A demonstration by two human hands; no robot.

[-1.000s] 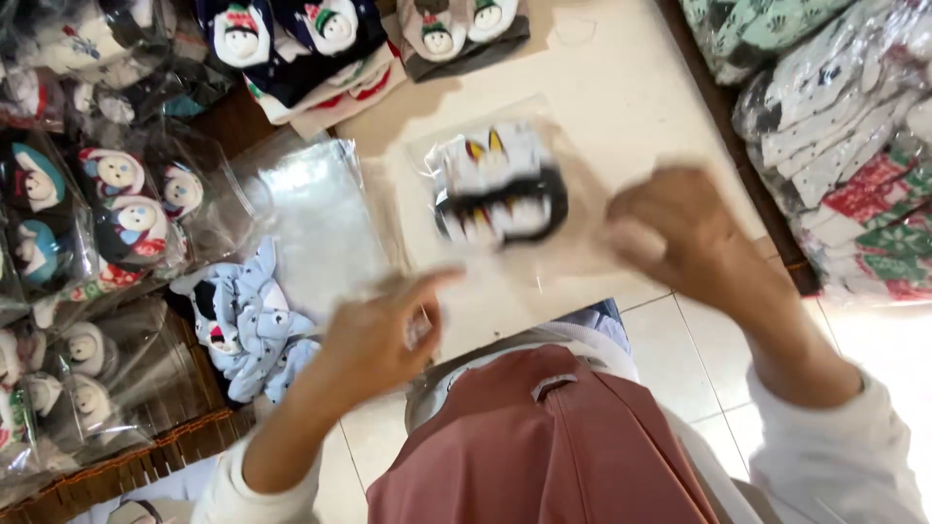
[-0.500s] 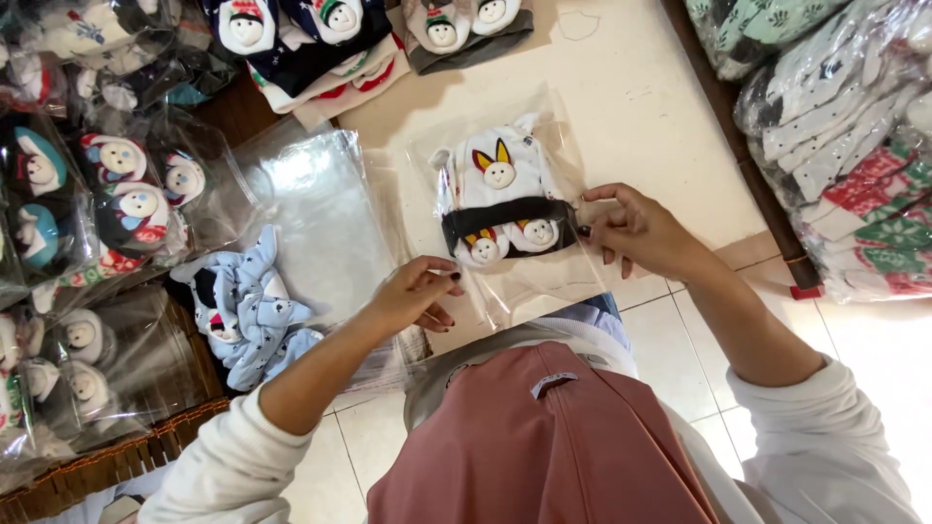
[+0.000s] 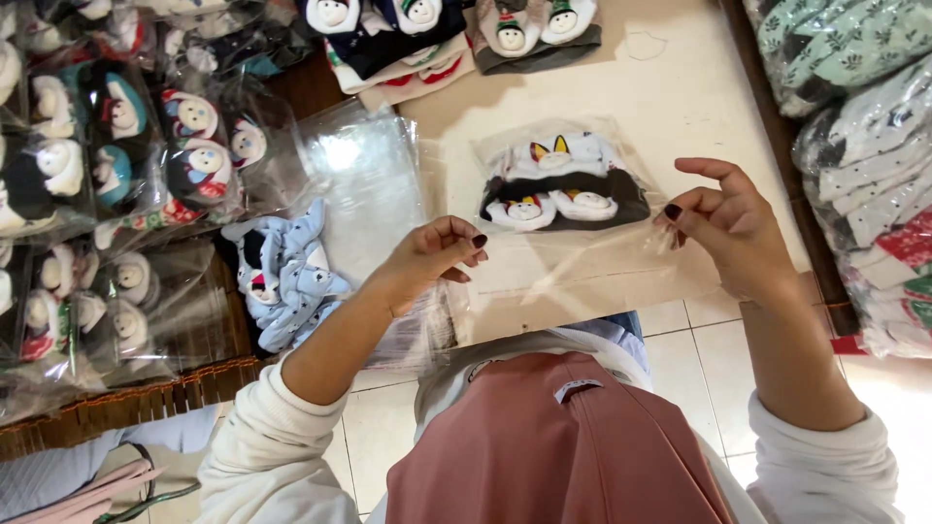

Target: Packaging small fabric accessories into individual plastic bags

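**Two hands hold a clear bag of socks**

Head view: The left hand (image 3: 432, 257) pinches one side of the clear bag (image 3: 573, 228), and the right hand (image 3: 733, 228) pinches the other side. This keeps its open end stretched flat. The socks (image 3: 558, 184) sit inside it, over the middle of the pale table (image 3: 670, 87). Empty clear bags (image 3: 364, 184) lie near the table's left edge.

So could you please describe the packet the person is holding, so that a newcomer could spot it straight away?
Start at the pale table in the middle. Just above its near edge, the left hand and right hand stretch a clear plastic bag between them. Unlike the loose blue socks to its left, it holds dark and white animal-face socks.
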